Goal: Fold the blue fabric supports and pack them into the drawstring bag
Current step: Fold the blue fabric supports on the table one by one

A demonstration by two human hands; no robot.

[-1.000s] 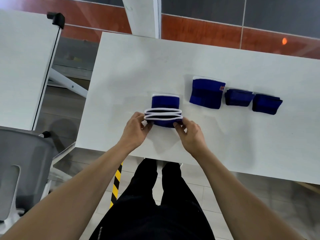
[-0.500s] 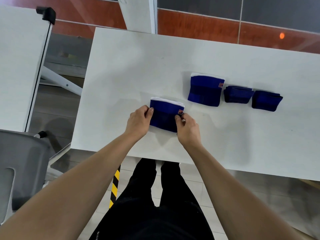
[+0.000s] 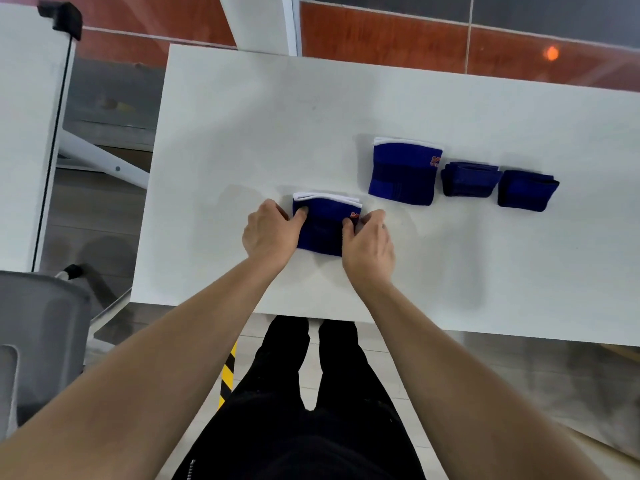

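A: What lies around the work?

B: A white surface (image 3: 242, 133) carries four blue fabric supports. Three sit in a row toward the right: a larger folded support (image 3: 403, 173) with a white edge along its far side and a small orange mark at its right corner, then a darker folded support (image 3: 469, 180) just beside it, then another dark folded support (image 3: 526, 191) touching or nearly touching that one. Off the surface, a grey chair (image 3: 38, 341) stands at the lower left, a second white table (image 3: 24, 133) at the far left, and a yellow-and-black floor stripe (image 3: 227, 375) shows below the near edge, beside the person's black trousers (image 3: 311, 427).

A: Does anything block the way?

B: Nothing stands between the hands and the row; bare surface separates them. No drawstring bag shows in this view.

A: And the piece being worked?

B: The near support (image 3: 323, 226) lies flat near the front edge, well left of the row, white edge on its far side, orange mark at its right.

A: How are the hands placed?

B: Both forearms reach in from below. The left hand (image 3: 268, 230) clasps the piece's left edge, thumb pressed on top. The right hand (image 3: 369, 245) grasps the right edge, thumb on top by the orange mark. Each grip is closed on that support.
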